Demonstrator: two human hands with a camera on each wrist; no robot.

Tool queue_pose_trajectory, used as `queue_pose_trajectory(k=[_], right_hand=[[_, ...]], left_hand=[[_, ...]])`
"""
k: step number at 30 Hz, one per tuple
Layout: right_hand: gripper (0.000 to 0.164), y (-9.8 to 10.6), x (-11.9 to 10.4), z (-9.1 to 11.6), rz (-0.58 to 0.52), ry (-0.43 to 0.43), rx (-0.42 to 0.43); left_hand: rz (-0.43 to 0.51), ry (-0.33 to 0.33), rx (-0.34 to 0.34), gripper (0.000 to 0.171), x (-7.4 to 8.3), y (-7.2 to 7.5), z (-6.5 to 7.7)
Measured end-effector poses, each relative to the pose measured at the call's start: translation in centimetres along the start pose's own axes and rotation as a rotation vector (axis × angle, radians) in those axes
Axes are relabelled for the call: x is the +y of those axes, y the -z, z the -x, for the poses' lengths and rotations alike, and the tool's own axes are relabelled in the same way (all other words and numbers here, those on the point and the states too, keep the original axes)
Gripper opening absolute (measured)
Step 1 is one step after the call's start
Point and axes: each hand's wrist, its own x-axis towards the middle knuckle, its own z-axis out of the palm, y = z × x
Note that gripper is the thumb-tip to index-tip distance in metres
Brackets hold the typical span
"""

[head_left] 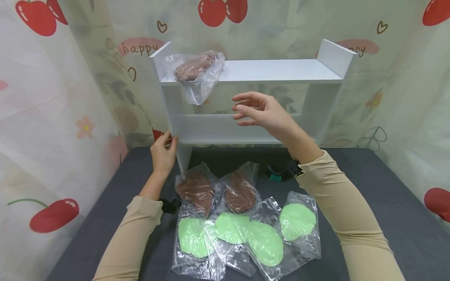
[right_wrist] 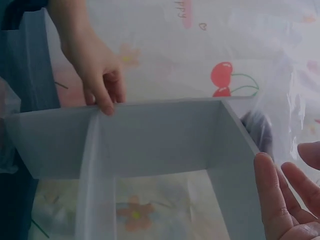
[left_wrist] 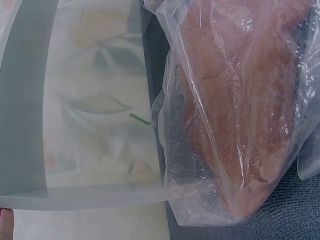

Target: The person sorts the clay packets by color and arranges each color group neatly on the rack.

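A white two-tier shelf (head_left: 277,71) stands on the dark table. My left hand (head_left: 164,153) pinches the front edge of its left side panel, thumb on the near side, level with the lower board. In the right wrist view the left hand (right_wrist: 100,65) shows the same hold. My right hand (head_left: 268,113) hovers before the shelf's opening, fingers loosely extended and holding nothing. A clear plastic bag with a brown, dough-like lump (head_left: 195,69) lies at the top board's left end, its loose end hanging over the front edge.
Two bagged brown lumps (head_left: 240,193) lie below the shelf. Nearer me, several bagged light-green flat pieces (head_left: 298,221) overlap one another. A thin cable (head_left: 374,134) sits at the back right. A cherry-printed curtain (head_left: 88,78) surrounds the table.
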Motion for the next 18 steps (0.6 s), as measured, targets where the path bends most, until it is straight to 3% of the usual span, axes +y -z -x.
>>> queue_pose_trajectory(k=[11, 18], right_hand=[[0.039, -0.6, 3.8, 2.8, 0.088, -0.029, -0.118], [0.041, -1.1, 6.7, 4.6, 0.09, -0.092, -0.129]], left_hand=[[-0.013, 0.009, -0.004, 0.028, 0.1, 0.1, 0.0], [-0.007, 0.001, -0.003, 0.024, 0.3, 0.1, 0.0]])
